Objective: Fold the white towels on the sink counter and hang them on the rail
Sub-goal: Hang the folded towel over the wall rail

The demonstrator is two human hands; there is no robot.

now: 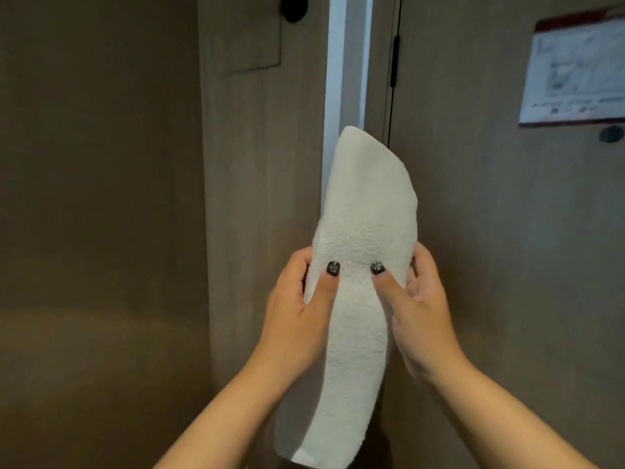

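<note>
Towel [365, 211], white looped terry folded into a long narrow band, stands upright at the centre of the frame, its rounded top slanting right and its lower end reaching the bottom edge. Air surrounds both long edges above the hands. Left hand [297, 316] and right hand [419, 313] grip it at mid-height from either side, thumbs pressed on the front face, fingers curled behind. Brown wood-grain panels [101, 198] stand behind, with a framed notice [575, 69] at upper right.
</note>
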